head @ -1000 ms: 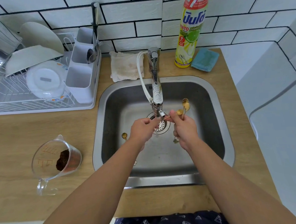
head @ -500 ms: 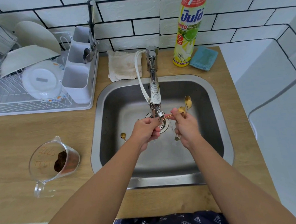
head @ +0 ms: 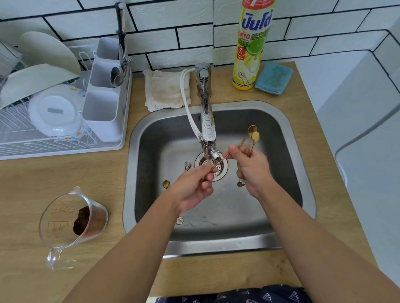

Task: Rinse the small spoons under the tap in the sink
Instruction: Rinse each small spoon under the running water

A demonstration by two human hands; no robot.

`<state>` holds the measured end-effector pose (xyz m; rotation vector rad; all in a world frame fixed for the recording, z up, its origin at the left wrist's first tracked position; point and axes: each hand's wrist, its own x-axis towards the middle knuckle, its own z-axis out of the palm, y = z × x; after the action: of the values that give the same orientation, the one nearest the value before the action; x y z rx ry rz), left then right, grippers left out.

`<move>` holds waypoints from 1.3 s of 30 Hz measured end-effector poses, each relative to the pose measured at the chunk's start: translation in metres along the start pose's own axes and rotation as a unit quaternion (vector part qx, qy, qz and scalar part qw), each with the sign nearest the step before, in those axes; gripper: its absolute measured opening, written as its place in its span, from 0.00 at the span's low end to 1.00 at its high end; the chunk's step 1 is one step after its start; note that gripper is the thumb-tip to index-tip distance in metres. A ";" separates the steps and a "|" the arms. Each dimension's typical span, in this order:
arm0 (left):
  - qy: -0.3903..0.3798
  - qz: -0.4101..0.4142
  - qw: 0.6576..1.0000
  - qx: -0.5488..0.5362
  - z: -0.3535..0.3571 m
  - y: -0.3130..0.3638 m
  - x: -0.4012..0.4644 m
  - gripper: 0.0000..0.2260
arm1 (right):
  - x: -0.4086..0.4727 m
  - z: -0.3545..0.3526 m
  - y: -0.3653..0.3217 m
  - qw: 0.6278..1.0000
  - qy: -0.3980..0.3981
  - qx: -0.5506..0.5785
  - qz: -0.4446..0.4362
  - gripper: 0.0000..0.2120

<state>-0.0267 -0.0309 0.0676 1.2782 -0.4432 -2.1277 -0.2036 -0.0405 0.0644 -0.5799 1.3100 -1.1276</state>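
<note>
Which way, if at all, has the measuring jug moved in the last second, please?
No; the measuring jug sits equally far left of the sink rim.

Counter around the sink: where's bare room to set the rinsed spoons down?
Free: the wood between the dish rack and measuring cup, and the front strip below the sink. Crowded: the back edge, with cloth, tap, detergent bottle and sponge.

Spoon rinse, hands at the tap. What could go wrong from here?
1. The right hand pinches several gold spoons by thin handles; wet, one could slip into the sink.
2. The left hand works a spoon right over the drain; a dropped one may lodge there.
</note>
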 end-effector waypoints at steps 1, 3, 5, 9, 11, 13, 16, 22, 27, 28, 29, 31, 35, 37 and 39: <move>-0.016 0.019 0.999 0.025 -0.001 -0.003 -0.001 0.08 | 0.001 0.001 -0.002 1.000 0.025 -0.007 -0.002 0.08; -0.003 0.064 0.992 0.113 0.004 -0.009 0.000 0.09 | 0.001 0.007 -0.001 0.998 0.057 0.000 -0.008 0.10; 0.047 0.112 0.966 0.226 0.011 -0.009 0.002 0.11 | -0.002 0.015 0.001 0.997 0.082 0.014 0.000 0.11; 0.131 0.155 0.923 0.327 0.010 -0.003 0.004 0.18 | -0.007 0.026 0.000 0.994 0.094 0.046 0.024 0.10; 0.149 0.136 0.929 0.309 0.005 -0.001 0.005 0.22 | -0.008 0.027 0.000 0.996 0.087 0.027 0.022 0.12; 0.116 0.119 0.946 0.280 0.001 -0.002 0.005 0.19 | -0.009 0.026 -0.001 0.995 0.097 0.022 0.021 0.11; 0.023 0.090 0.973 0.213 -0.004 -0.005 0.001 0.10 | -0.008 0.023 -0.003 0.991 0.126 0.027 0.036 0.11; 0.141 0.086 0.970 0.176 0.008 -0.003 0.004 0.13 | -0.014 0.030 -0.004 0.995 0.088 0.040 0.020 0.12; 0.004 0.050 0.999 0.014 0.006 0.002 0.001 0.09 | -0.007 0.021 -0.011 0.991 0.125 0.053 0.014 0.10; 0.021 0.044 0.999 0.005 0.008 0.003 0.002 0.09 | -0.006 0.021 -0.011 0.991 0.122 0.053 0.015 0.10; 0.055 0.034 0.998 0.016 0.011 0.004 0.004 0.09 | -0.007 0.022 -0.011 0.992 0.109 0.054 0.016 0.09; 0.134 0.009 0.988 0.071 0.015 0.004 0.008 0.11 | -0.009 0.024 -0.009 0.996 0.066 0.052 0.015 0.09; 0.163 0.024 0.958 0.235 0.011 0.001 0.005 0.20 | -0.008 0.024 -0.012 0.999 0.033 0.006 -0.008 0.07; 0.132 0.114 0.908 0.380 0.007 -0.004 0.000 0.19 | -0.007 0.023 -0.013 0.998 0.060 0.001 -0.009 0.07; 0.097 0.178 0.860 0.468 0.006 -0.007 -0.001 0.17 | -0.006 0.025 -0.010 0.997 0.076 0.010 -0.004 0.07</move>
<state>-0.0336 -0.0254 0.0673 1.6997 -1.6136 -1.4343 -0.1824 -0.0449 0.0815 -0.4933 1.4260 -1.2093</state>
